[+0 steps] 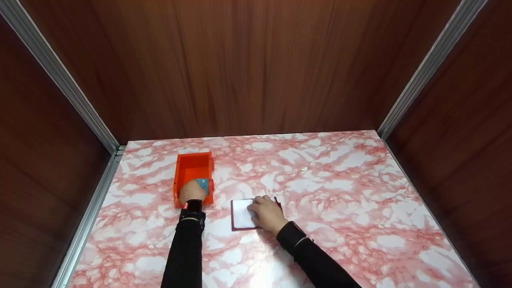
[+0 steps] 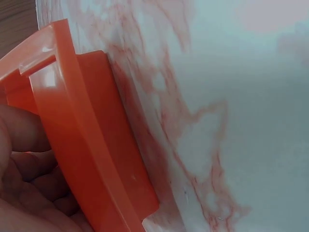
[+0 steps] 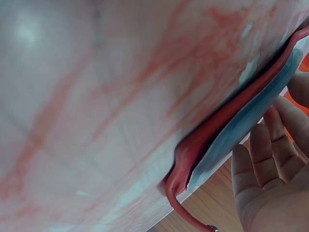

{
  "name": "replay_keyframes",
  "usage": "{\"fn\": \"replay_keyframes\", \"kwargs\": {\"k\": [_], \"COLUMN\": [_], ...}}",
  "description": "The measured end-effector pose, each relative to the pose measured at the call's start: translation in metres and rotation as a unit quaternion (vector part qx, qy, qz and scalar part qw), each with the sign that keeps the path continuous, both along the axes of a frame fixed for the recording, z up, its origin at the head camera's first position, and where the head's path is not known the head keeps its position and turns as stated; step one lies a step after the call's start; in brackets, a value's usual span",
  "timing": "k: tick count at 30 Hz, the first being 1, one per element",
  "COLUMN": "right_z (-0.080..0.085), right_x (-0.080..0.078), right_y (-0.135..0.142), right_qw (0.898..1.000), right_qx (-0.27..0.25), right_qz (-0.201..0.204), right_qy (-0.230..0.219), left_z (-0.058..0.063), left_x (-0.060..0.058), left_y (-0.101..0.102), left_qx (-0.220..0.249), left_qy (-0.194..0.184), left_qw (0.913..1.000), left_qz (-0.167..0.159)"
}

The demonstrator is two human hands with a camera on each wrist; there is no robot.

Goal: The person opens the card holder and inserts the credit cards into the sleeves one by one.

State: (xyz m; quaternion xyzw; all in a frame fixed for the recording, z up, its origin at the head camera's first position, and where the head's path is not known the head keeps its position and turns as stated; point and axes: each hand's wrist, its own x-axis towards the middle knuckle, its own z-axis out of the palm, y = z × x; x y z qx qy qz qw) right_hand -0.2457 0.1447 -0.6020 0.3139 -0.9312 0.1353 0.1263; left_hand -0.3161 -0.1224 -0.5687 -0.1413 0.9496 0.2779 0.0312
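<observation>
An orange bin [image 1: 195,154] stands on the left of the table. My left hand [image 1: 192,191] reaches into its near end, beside a flat teal card-like item [image 1: 203,185] lying in it. In the left wrist view the fingers [image 2: 26,128] bend behind the bin wall; I cannot tell whether they grip anything. To the right, a small notebook [image 1: 241,214] with a dark red cover lies with a white page upward. My right hand [image 1: 269,214] rests over its right half, fingertips at the page. The right wrist view shows the red cover's edge [image 3: 217,121] and a strap.
The pink-and-white marbled tabletop [image 1: 340,192] extends around both things. Brown wood-grain panels [image 1: 248,72] rise behind and at both sides, with grey metal posts [image 1: 432,66] at the corners.
</observation>
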Motion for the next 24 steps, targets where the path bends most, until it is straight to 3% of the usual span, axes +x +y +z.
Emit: {"fn": "replay_keyframes", "kwargs": {"k": [18,24], "right_z": [-0.0009,0.0006], "right_x": [-0.0009,0.0], "right_y": [-0.0013,-0.0009], "right_qw": [1.0,1.0], "right_qx": [0.002,0.001], "right_qz": [0.0,-0.006], "right_qy": [0.006,0.001], "left_z": [0.0014,0.0035], "left_x": [-0.0041,-0.0032], "left_y": [-0.002,0.0], "left_qx": [0.028,0.034], "left_qy": [-0.007,0.022], "left_qw": [0.9994,0.9986], "left_qz": [0.021,0.033]}}
